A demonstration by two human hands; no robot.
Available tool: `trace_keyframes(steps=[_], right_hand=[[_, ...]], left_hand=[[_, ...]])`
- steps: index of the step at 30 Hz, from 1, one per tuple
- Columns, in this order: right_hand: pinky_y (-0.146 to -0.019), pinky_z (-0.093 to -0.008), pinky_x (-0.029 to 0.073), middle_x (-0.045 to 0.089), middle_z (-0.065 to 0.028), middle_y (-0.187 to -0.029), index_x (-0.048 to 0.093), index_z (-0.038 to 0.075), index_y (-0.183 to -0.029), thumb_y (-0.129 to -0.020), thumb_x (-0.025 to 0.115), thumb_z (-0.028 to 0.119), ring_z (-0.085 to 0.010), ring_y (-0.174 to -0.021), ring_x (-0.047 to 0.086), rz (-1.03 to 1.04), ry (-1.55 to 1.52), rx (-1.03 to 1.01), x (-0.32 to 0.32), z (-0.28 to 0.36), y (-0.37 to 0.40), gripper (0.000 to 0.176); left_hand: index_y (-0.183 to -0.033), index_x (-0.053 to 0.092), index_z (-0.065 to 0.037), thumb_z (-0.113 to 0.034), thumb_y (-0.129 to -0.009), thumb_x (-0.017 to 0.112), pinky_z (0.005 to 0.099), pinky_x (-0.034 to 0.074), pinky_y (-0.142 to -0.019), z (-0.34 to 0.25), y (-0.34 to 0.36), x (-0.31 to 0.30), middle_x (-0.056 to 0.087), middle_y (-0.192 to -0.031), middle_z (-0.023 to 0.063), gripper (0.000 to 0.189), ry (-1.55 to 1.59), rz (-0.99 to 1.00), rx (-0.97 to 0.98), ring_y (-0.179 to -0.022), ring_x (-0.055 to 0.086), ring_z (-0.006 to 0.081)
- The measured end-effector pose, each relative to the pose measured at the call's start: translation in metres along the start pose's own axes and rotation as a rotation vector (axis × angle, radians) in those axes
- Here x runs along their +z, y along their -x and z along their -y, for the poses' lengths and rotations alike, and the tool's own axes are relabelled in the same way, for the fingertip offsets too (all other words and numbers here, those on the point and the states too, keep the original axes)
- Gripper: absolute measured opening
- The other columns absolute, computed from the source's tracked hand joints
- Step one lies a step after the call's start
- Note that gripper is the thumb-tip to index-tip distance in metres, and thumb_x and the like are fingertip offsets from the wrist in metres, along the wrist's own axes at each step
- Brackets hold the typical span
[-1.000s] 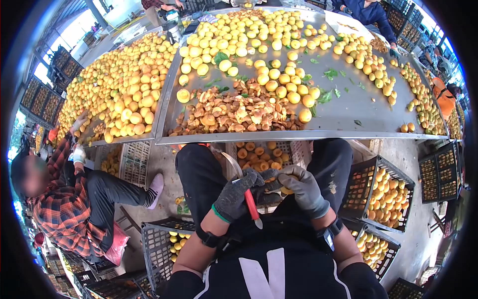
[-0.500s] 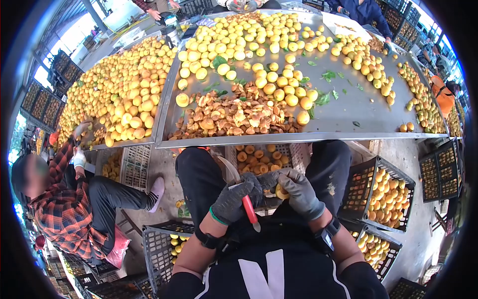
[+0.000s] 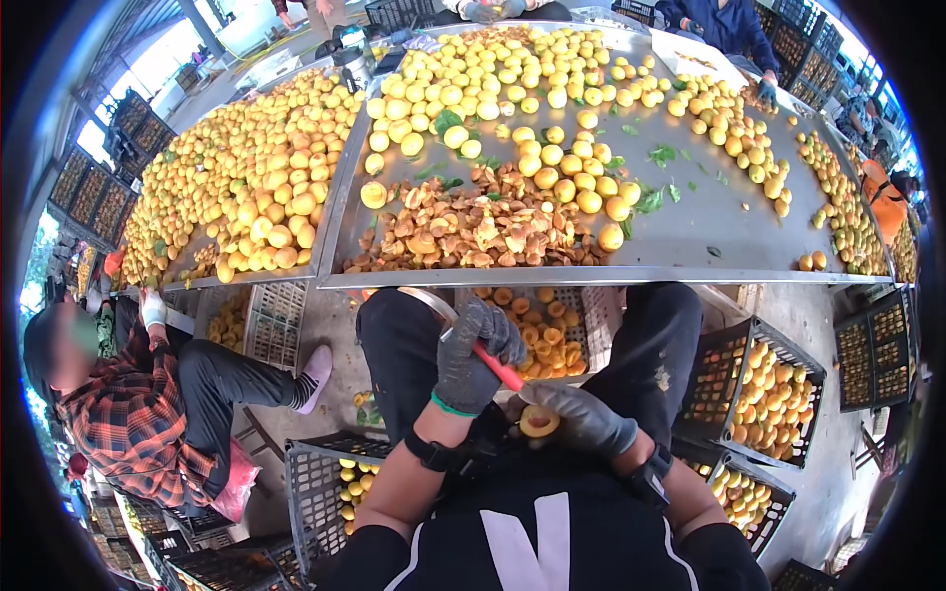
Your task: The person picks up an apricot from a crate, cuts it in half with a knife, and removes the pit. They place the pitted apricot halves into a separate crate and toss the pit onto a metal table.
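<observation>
My left hand (image 3: pixel 468 360), in a dark grey glove, is closed around a knife with a red handle (image 3: pixel 501 368). Its curved metal blade (image 3: pixel 429 299) points up and away toward the table edge. The handle's other end reaches close to the fingers of my right hand (image 3: pixel 581 419), also gloved. Those fingers are curled round a halved yellow stone fruit (image 3: pixel 539 422), its cut face and darker hollow turned up. Between my knees, a crate (image 3: pixel 597 310) holds several cut fruit halves (image 3: pixel 544 345).
Ahead, a metal table (image 3: pixel 709 236) carries whole yellow fruit (image 3: pixel 434 89) and a heap of brownish scraps (image 3: pixel 483 222). Black crates of fruit stand at my right (image 3: pixel 724 384) and left (image 3: pixel 320 502). A person in a plaid shirt (image 3: pixel 128 404) sits at left; other people work across the table.
My left hand has moved up and away with the knife, its handle now slanting toward my right hand. My right hand has lowered and turned, bringing the fruit's cut face into view.
</observation>
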State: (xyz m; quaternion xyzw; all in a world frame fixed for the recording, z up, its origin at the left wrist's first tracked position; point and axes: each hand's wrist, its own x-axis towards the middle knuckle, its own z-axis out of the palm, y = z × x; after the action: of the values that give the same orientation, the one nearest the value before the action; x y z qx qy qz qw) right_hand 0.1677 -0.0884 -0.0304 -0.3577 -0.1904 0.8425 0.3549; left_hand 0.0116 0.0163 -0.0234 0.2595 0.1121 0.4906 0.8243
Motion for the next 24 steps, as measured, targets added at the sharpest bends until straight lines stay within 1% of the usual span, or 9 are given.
trace_keyframes(steps=[3,7,9,11,13,14,16,19,24], right_hand=[[-0.073,-0.0261,0.051,0.062,-0.0052,-0.100,0.059,0.004,-0.108,-0.094,0.051,0.035,-0.0138,-0.091,0.060,0.011,0.132,-0.015,0.002,0.001,-0.007,0.035],[-0.071,-0.0251,0.051,0.062,-0.0039,-0.096,0.059,0.003,-0.109,-0.095,0.050,0.031,-0.0131,-0.090,0.060,-0.005,0.183,-0.069,-0.002,-0.004,-0.010,0.032],[-0.072,-0.0257,0.051,0.062,-0.0043,-0.098,0.058,0.002,-0.108,-0.095,0.052,0.027,-0.0136,-0.089,0.060,-0.083,0.243,-0.150,0.000,-0.009,-0.017,0.030],[-0.073,-0.0264,0.051,0.061,-0.0047,-0.099,0.058,0.000,-0.108,-0.094,0.053,0.023,-0.0141,-0.089,0.061,-0.159,0.300,-0.234,-0.003,-0.014,-0.020,0.027],[-0.078,-0.0267,0.051,0.059,-0.0067,-0.104,0.054,0.000,-0.114,-0.091,0.058,0.015,-0.0138,-0.087,0.061,-0.113,0.622,-0.467,-0.005,-0.012,-0.017,0.027],[-0.078,-0.0267,0.051,0.059,-0.0067,-0.104,0.054,0.000,-0.114,-0.091,0.058,0.015,-0.0138,-0.087,0.061,-0.115,0.621,-0.466,-0.005,-0.010,-0.014,0.027],[-0.078,-0.0260,0.052,0.057,-0.0088,-0.104,0.047,0.003,-0.120,-0.090,0.059,0.010,-0.0140,-0.085,0.061,-0.256,0.316,-0.333,0.014,0.007,0.000,0.033],[-0.070,-0.0241,0.053,0.057,-0.0090,-0.100,0.040,0.006,-0.123,-0.090,0.057,0.009,-0.0138,-0.081,0.061,-0.220,0.062,-0.278,0.020,0.009,0.002,0.037],[-0.061,-0.0212,0.049,0.058,-0.0072,-0.095,0.040,0.007,-0.123,-0.091,0.055,0.007,-0.0122,-0.080,0.061,-0.253,0.336,-0.278,0.026,0.011,0.004,0.036]], left_hand=[[-0.068,0.042,-0.012,-0.032,-0.092,0.055,0.0290,0.035,-0.047,0.010,-0.003,0.004,0.033,-0.055,-0.0008,0.033,0.009,-0.017,-0.025,-0.045,0.036,0.0138],[-0.073,0.047,-0.012,-0.029,-0.092,0.055,0.0287,0.035,-0.047,0.015,-0.004,0.015,0.034,-0.056,-0.0015,0.027,0.073,-0.009,-0.077,-0.046,0.036,0.0127],[-0.081,0.052,-0.012,-0.027,-0.092,0.056,0.0266,0.034,-0.045,0.023,-0.005,0.033,0.035,-0.057,-0.0028,0.018,0.006,-0.342,0.031,-0.046,0.035,0.0103],[-0.085,0.052,-0.012,-0.028,-0.093,0.054,0.0255,0.033,-0.043,0.017,-0.005,0.021,0.034,-0.057,-0.0036,0.017,-0.009,-0.258,-0.015,-0.045,0.034,0.0095],[-0.087,0.051,-0.013,-0.028,-0.094,0.052,0.0229,0.030,-0.040,0.007,-0.009,0.012,0.033,-0.057,-0.0044,0.016,-0.009,-0.124,-0.038,-0.043,0.033,0.0083],[-0.087,0.051,-0.013,-0.028,-0.094,0.052,0.0229,0.030,-0.040,0.002,-0.009,0.010,0.033,-0.057,-0.0044,0.016,-0.008,-0.123,-0.040,-0.043,0.033,0.0083],[-0.085,0.053,-0.012,-0.022,-0.094,0.054,0.0229,0.028,-0.039,-0.007,-0.009,0.018,0.034,-0.055,-0.0043,0.013,0.025,-0.089,0.079,-0.042,0.030,0.0078],[-0.086,0.051,-0.014,-0.023,-0.094,0.054,0.0225,0.029,-0.039,-0.006,-0.008,0.022,0.034,-0.057,-0.0041,0.012,-0.048,-0.098,0.138,-0.042,0.031,0.0077],[-0.087,0.050,-0.015,-0.027,-0.092,0.056,0.0225,0.029,-0.038,0.004,-0.003,0.023,0.035,-0.057,-0.0037,0.014,-0.077,-0.082,0.178,-0.042,0.031,0.0080]])
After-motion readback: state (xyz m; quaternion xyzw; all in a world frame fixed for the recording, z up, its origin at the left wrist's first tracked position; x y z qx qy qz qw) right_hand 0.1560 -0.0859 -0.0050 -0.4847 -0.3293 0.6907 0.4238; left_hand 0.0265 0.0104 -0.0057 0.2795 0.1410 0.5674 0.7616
